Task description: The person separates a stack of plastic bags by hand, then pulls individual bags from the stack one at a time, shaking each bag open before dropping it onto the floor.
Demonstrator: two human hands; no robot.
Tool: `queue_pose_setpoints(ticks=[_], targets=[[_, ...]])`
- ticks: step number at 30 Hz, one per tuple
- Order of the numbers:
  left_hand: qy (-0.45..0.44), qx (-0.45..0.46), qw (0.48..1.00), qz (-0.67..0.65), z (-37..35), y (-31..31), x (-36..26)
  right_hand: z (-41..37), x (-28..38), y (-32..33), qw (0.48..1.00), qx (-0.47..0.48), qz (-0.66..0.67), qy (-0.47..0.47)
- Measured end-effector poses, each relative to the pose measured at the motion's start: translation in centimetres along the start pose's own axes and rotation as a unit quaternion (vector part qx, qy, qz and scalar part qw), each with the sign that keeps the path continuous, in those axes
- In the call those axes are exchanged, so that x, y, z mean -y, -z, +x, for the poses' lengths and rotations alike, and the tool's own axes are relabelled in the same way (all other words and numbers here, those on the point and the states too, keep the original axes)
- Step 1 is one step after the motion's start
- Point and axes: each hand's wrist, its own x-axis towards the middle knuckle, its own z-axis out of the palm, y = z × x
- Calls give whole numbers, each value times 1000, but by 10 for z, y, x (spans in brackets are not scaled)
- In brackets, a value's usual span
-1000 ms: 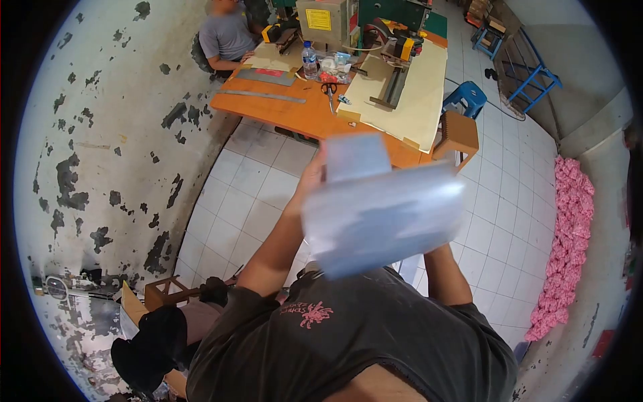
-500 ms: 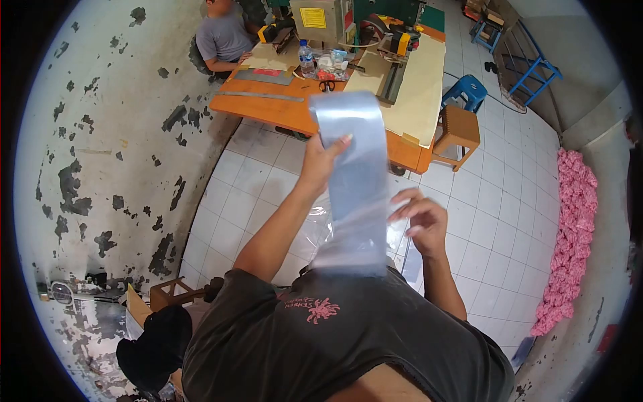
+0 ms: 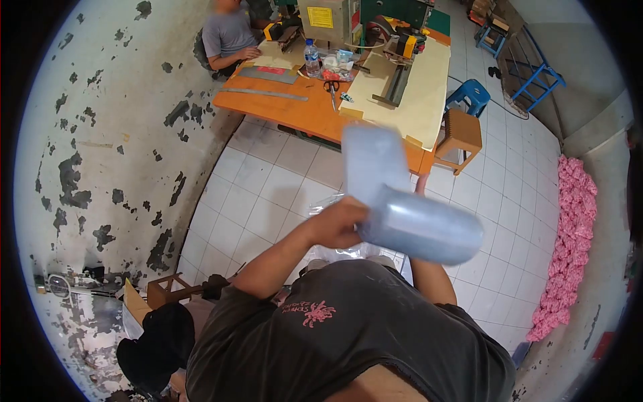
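In front of my chest is a long, smooth piece of clear bluish plastic film [image 3: 425, 228], blurred by motion. One part of it stands up towards the table; the other bends over to the right in a rounded fold. My left hand [image 3: 343, 222] is closed on its left edge, where the two parts meet. Most of my right hand [image 3: 420, 183] is hidden behind the film; only a fingertip shows above the fold, and its grip cannot be made out. More crinkled clear plastic [image 3: 328, 253] lies lower down, near my lap.
Ahead stands an orange table [image 3: 268, 100] with scissors [image 3: 333, 94], a water bottle [image 3: 311, 59] and machines. A seated person [image 3: 228, 37] is at its far left. To the right are a brown stool [image 3: 459, 137], a blue stool [image 3: 472, 94] and a pink bundle [image 3: 566, 248] along the wall.
The film was one upright strip; now it is lower and folded over to the right. My left hand has moved down, and my right hand has gone behind the film.
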Motion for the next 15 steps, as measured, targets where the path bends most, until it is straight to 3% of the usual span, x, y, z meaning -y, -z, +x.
queue_pose_setpoints(ticks=[2,4,6,8,10,12,13,14,15], targets=[[121,119,983,-72,-14,-9,0,12,16,-8,985,22,97,-138],[110,121,983,-80,-24,-20,3,27,32,-14,944,46,188,-268],[141,120,980,-77,-34,-23,7,37,41,-25,950,69,146,-269],[198,159,967,-35,-39,-16,8,45,56,-42,968,91,-11,-235],[180,141,973,-13,-39,-4,7,54,85,-65,970,52,-29,-234],[104,5,989,-108,-41,5,7,53,115,-91,993,34,-110,-39],[103,6,989,-110,-48,7,12,44,132,-105,993,33,-110,-38],[83,-162,957,-227,-61,6,21,35,150,-120,985,53,-160,20],[59,-323,884,-333,-71,5,32,30,158,-127,972,75,-209,78]])
